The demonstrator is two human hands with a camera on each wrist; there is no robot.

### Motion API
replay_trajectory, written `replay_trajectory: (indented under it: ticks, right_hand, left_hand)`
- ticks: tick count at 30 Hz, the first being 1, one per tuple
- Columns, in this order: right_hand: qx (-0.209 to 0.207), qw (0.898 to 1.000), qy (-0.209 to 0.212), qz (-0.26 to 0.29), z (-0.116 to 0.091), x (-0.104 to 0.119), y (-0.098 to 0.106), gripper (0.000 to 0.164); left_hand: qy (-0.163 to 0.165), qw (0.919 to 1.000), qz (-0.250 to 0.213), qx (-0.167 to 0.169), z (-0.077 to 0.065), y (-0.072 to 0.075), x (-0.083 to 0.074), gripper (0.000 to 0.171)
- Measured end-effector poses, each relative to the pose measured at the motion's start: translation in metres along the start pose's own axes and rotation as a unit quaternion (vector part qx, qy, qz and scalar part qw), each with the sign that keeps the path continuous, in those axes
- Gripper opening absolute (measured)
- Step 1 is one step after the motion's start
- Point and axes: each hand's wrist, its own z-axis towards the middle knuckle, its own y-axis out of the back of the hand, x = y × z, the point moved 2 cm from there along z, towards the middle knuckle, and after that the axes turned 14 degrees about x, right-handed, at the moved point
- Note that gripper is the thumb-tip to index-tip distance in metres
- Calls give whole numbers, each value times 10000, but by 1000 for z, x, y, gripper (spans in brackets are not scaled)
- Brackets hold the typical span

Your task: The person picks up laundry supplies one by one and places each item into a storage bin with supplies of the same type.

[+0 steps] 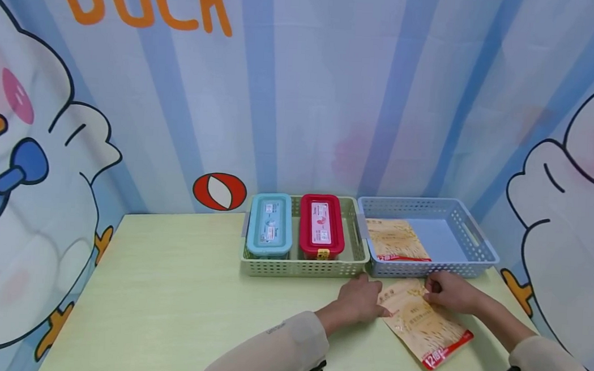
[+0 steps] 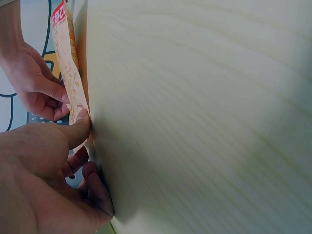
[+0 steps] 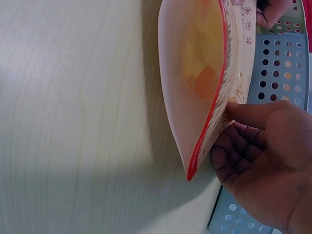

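A flat beige packet with a wheat print and a red end strip lies slanted in front of the blue basket, its red end toward me. My left hand pinches its far left corner; in the left wrist view the thumb presses on the packet. On the far right edge, my right hand grips the packet between thumb and fingers. The right wrist view shows the red-edged end of the packet bulging, with that hand at its side.
A similar packet lies at the left in the blue basket. Beside it, a green basket holds a light-blue lidded box and a red lidded box. Both baskets stand at the back of the table, against a printed curtain.
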Motion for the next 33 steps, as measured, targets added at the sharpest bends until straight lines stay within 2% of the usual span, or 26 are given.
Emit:
replay_trajectory:
  ticks: [11, 18, 24, 33]
  right_hand:
    - [-2, 9999, -103, -14, -3, 3, -1, 19]
    - [-60, 9998, -40, -162, -1, 3, -1, 19]
    - [-118, 9997, -3, -195, 0, 4, -1, 19]
    - [-88, 9996, -111, -242, -1, 9, -2, 17]
  left_hand:
    - [179, 9998, -33, 57, 1, -1, -3, 49]
    - [193, 9997, -105, 58, 8, -2, -2, 49]
    - [255, 9994, -174, 125, 5, 0, -1, 49]
    - [97, 9999, -123, 60, 9, -4, 2, 48]
